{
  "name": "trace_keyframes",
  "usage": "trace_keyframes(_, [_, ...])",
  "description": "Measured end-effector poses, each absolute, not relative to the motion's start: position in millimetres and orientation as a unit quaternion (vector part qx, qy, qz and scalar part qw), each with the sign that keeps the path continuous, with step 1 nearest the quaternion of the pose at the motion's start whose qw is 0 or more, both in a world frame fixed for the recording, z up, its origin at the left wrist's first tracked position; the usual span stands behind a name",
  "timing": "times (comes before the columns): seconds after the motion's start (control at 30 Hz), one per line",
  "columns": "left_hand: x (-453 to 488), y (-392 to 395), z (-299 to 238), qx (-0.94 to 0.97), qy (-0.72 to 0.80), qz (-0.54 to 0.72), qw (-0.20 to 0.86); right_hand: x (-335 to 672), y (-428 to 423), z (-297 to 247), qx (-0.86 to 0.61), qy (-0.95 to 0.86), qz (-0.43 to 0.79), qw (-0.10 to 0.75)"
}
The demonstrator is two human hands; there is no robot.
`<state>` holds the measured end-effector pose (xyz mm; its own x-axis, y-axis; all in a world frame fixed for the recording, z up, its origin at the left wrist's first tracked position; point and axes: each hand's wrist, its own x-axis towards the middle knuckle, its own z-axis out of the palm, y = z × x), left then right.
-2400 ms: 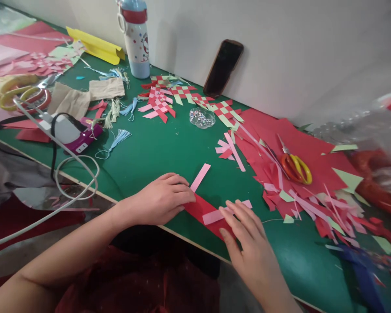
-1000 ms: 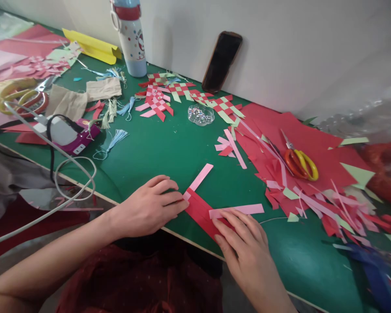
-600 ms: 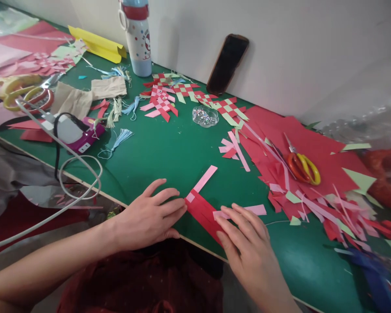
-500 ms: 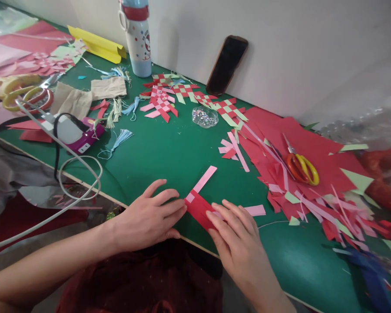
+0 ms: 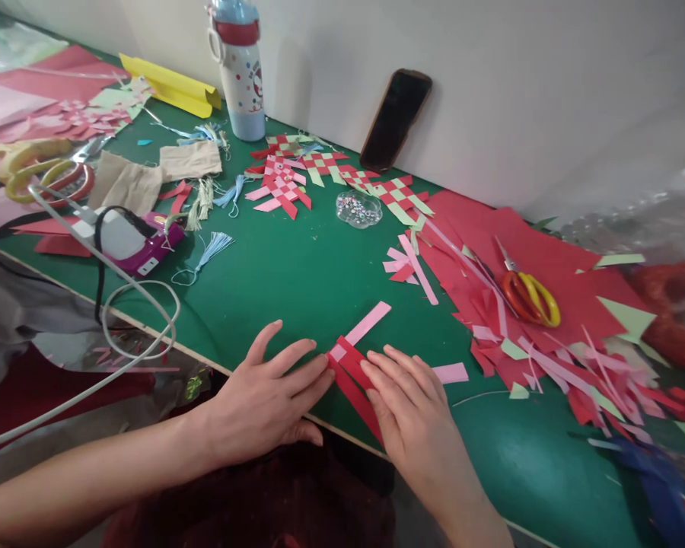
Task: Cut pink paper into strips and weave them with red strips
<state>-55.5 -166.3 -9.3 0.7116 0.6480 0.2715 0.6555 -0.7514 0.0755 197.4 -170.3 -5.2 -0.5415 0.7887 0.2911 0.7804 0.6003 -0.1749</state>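
Red paper strips (image 5: pixel 349 368) lie side by side near the front edge of the green table (image 5: pixel 297 266). A pink strip (image 5: pixel 367 323) is woven across their upper end. My left hand (image 5: pixel 268 396) lies flat, fingers spread, its fingertips pressing the left edge of the red strips. My right hand (image 5: pixel 414 403) lies flat over the red strips with fingers stretched out. A second pink strip (image 5: pixel 450 373) sticks out from under my right hand toward the right.
Scissors (image 5: pixel 528 293) rest on a heap of red paper sheets (image 5: pixel 491 236) and scraps at right. Finished woven pieces (image 5: pixel 282 186), a bead dish (image 5: pixel 358 208), a phone (image 5: pixel 396 118), a bottle (image 5: pixel 240 68), tassels (image 5: pixel 208 251), a glue gun (image 5: pixel 131 236) and its cable (image 5: pixel 142 320) lie around.
My right hand has slid left over the red strips, pushing the second pink strip in toward the first. My left hand's fingers have spread flatter. The view shifted slightly.
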Motion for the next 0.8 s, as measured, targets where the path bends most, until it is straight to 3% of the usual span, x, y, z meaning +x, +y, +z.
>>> trace_keyframes(0.8, [-59.2, -149.7, -23.2, -0.928, -0.338, -0.154, -0.005, 196.1, -174.8, -11.6, -0.478, -0.855, 0.017, 0.201])
